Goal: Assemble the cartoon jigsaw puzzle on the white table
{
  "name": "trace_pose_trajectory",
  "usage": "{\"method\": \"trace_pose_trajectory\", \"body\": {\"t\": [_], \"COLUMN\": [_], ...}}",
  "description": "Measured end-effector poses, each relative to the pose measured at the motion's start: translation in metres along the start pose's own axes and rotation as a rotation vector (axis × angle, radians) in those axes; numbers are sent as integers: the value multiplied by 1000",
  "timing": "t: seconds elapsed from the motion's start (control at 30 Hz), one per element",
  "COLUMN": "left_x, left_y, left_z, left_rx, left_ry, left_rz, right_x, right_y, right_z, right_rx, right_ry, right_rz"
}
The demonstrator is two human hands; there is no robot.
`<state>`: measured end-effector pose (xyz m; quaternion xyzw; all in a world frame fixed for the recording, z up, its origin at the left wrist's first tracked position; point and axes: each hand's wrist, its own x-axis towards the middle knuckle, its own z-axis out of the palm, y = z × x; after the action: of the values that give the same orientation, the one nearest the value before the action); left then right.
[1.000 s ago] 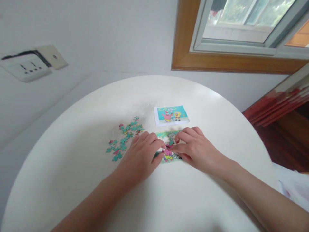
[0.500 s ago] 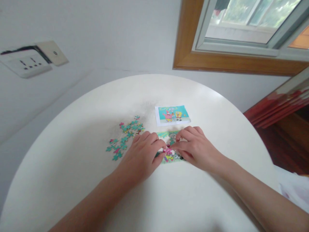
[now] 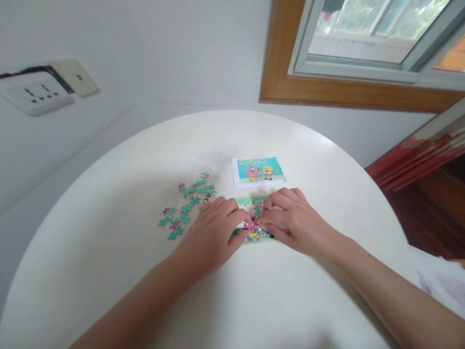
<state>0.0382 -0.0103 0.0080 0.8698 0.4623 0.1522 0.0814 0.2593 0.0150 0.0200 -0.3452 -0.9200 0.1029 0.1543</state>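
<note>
Head view: left hand (image 3: 212,232) and right hand (image 3: 292,223) press narrowed fingers (image 3: 267,225) onto the half-built puzzle (image 3: 254,235) on the counter (image 3: 109,261). Seating the piece well likely needs light, flat pressure.

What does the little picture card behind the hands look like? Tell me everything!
The picture card is a small rectangle, apparently paper or thin card, with a white border. It shows cartoon figures, one pink, one yellow, on a turquoise background with pale swirls at the top. It lies flat, face up and slightly skewed on the white round table, just beyond the part-built puzzle. Neither hand touches it, and nothing rests on it.
</note>
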Motion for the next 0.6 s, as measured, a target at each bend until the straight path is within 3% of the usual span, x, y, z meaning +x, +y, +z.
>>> {"method": "trace_pose_trajectory", "body": {"t": [0.6], "left_x": [2], "left_y": [3], "left_z": [0], "left_rx": [-8], "left_ry": [-27], "left_rz": [14], "right_x": [0], "right_y": [0], "right_z": [6], "right_rx": [9], "right_ry": [-8], "right_rz": [27]}}
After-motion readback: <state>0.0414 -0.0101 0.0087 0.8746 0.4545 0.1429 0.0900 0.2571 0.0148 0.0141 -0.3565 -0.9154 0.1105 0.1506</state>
